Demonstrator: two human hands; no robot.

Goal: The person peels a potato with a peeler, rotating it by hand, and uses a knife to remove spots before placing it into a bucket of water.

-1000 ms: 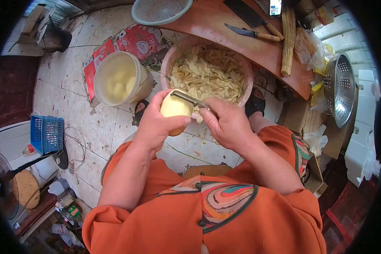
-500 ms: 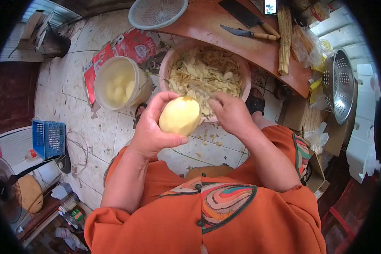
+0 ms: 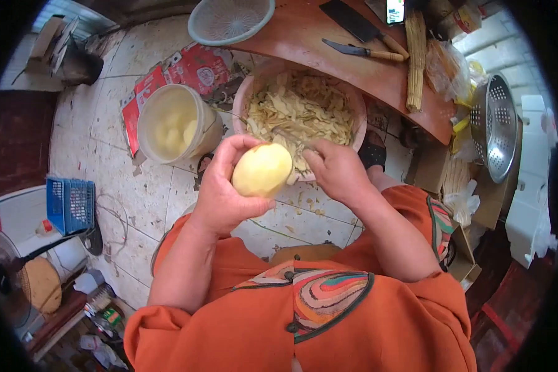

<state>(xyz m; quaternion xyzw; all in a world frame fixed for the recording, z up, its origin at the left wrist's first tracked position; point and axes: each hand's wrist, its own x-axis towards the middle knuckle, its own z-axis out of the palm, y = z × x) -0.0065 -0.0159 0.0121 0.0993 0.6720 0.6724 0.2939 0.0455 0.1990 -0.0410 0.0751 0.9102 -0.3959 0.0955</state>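
My left hand [image 3: 220, 186] is wrapped round a peeled potato [image 3: 262, 170], pale yellow with a small brown patch at its top. To the right of the potato, my right hand [image 3: 338, 170] is closed on a thin-bladed peeling tool [image 3: 286, 134]. Its blade points left, just above the potato, and blurs against the peelings, so its exact kind is hard to make out. Beneath both hands stands a pink basin [image 3: 359, 127] heaped with potato peelings [image 3: 310, 105]. At the left, a white bucket [image 3: 209, 127] contains several peeled potatoes [image 3: 175, 133].
A brown table [image 3: 285, 37] bears a cleaver [image 3: 353, 22], a smaller knife [image 3: 356, 49] and a white plastic strainer [image 3: 229, 22]. A metal colander [image 3: 499, 130] leans at the right. Flattened red cardboard [image 3: 198, 68] lies behind the bucket; a blue basket [image 3: 71, 204] is at far left.
My right hand has turned slightly, and the tool's blade now shows more clearly above the potato. The potato has shifted very slightly left in my left hand.
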